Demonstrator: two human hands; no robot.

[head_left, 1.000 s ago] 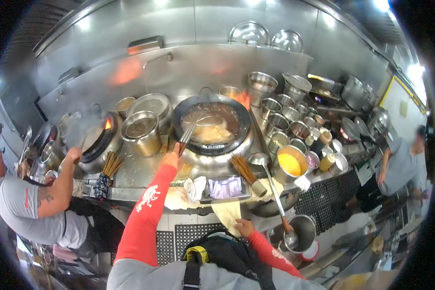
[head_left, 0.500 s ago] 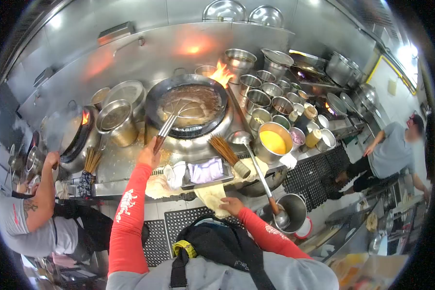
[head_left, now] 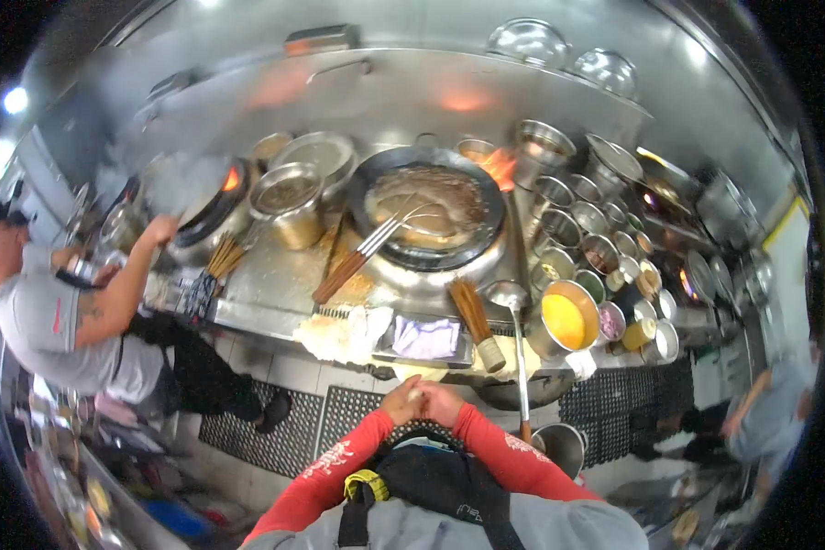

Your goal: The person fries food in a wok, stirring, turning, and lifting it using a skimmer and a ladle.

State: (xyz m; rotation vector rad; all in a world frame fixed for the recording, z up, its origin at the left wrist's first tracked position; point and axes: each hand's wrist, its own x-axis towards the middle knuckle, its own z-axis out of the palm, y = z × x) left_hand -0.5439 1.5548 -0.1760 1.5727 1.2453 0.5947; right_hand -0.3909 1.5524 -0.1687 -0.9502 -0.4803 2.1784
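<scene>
My left hand (head_left: 401,401) and my right hand (head_left: 441,403) are together in front of my apron, fingers curled and touching. Something small and pale shows between them, too blurred to name. Just beyond them, a pale yellow cloth (head_left: 419,371) hangs at the stove edge. A wire strainer (head_left: 376,240) with a wooden handle rests in the big wok (head_left: 445,259), its handle leaning out to the left over the rim. Brown, foamy liquid (head_left: 422,197) fills the wok. A folded lilac cloth (head_left: 426,338) lies in a small tray near the front edge.
A bamboo brush (head_left: 472,316), a long ladle (head_left: 520,367) and a pot of yellow liquid (head_left: 568,316) stand to the right, near several metal containers. Flame (head_left: 499,169) rises behind the wok. A co-worker (head_left: 73,312) works at a steaming wok on the left; another person (head_left: 770,412) is far right.
My left hand has let go of the strainer, which now leans on the wok rim, and has come down to my right hand. The view has turned left.
</scene>
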